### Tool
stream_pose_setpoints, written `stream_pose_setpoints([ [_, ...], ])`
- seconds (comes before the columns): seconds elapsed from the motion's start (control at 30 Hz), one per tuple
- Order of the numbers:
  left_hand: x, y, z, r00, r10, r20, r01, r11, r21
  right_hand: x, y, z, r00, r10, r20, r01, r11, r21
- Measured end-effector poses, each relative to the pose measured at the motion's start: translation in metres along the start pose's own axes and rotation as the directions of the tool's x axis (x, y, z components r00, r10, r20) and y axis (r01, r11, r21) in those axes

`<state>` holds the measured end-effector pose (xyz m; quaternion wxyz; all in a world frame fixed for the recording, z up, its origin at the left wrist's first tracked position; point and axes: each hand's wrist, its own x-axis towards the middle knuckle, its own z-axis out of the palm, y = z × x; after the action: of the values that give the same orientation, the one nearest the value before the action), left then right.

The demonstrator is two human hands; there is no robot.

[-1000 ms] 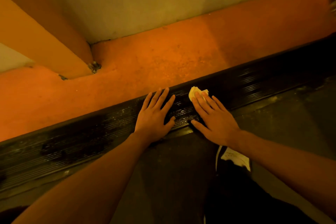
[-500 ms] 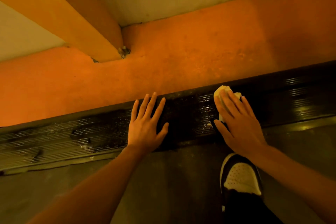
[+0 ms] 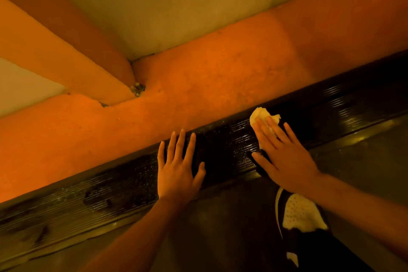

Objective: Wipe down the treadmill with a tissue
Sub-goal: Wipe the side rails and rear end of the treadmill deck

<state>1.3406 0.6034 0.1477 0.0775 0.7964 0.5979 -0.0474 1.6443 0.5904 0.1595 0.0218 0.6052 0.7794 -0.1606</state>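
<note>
The treadmill's black ribbed side rail [image 3: 114, 192] runs diagonally from lower left to upper right, dusty and smeared on its left part, glossy near the middle. A crumpled white tissue [image 3: 263, 120] lies on the rail under the fingers of my right hand [image 3: 284, 157], which presses it flat against the ribs. My left hand [image 3: 178, 168] rests flat on the rail with fingers spread, holding nothing, a palm's width left of the right hand. The grey running belt [image 3: 220, 227] lies on the near side of the rail.
An orange floor [image 3: 198, 86] borders the rail's far side, meeting a pale wall [image 3: 176, 6] and a slanted beam [image 3: 72, 68] at the upper left. My black-and-white shoe [image 3: 302, 214] stands on the belt below my right wrist.
My right hand has slid the tissue to the right along the rail, widening the gap to my left hand. The left hand has stayed planted on the rail. The view has shifted.
</note>
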Motion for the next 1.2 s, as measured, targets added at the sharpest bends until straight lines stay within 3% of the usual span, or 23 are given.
stream_pose_setpoints([
  [0.2, 0.000, -0.005, -0.006, 0.997, 0.028, 0.065, -0.027, 1.000, -0.010, 0.004, -0.015, -0.010, 0.975, 0.137, 0.177, -0.149, 0.987, 0.061],
  [0.33, -0.005, -0.018, -0.014, 0.987, 0.097, 0.132, -0.100, 0.995, 0.017, -0.005, -0.013, -0.021, 0.960, 0.129, 0.250, -0.125, 0.992, -0.032],
  [0.47, -0.006, -0.039, -0.004, 0.988, 0.141, 0.063, -0.144, 0.989, 0.042, -0.003, -0.003, -0.012, 0.992, 0.061, 0.113, -0.054, 0.996, -0.069],
  [0.67, -0.010, -0.040, 0.003, 0.990, 0.144, -0.001, -0.144, 0.989, 0.043, 0.000, -0.002, 0.002, 0.998, 0.060, 0.004, -0.061, 0.997, 0.037],
  [0.87, -0.013, -0.038, 0.002, 0.992, 0.129, -0.011, -0.129, 0.991, 0.016, 0.023, 0.006, -0.012, 0.995, 0.085, 0.052, -0.088, 0.994, 0.068],
  [1.0, -0.011, -0.039, 0.001, 0.990, 0.141, -0.012, -0.140, 0.990, 0.014, 0.045, -0.043, -0.015, 0.993, 0.098, 0.071, -0.105, 0.989, 0.102],
  [1.2, -0.013, -0.038, 0.002, 0.995, 0.084, -0.047, -0.085, 0.996, -0.021, 0.084, -0.141, -0.001, 0.993, -0.097, 0.068, 0.091, 0.992, 0.087],
])
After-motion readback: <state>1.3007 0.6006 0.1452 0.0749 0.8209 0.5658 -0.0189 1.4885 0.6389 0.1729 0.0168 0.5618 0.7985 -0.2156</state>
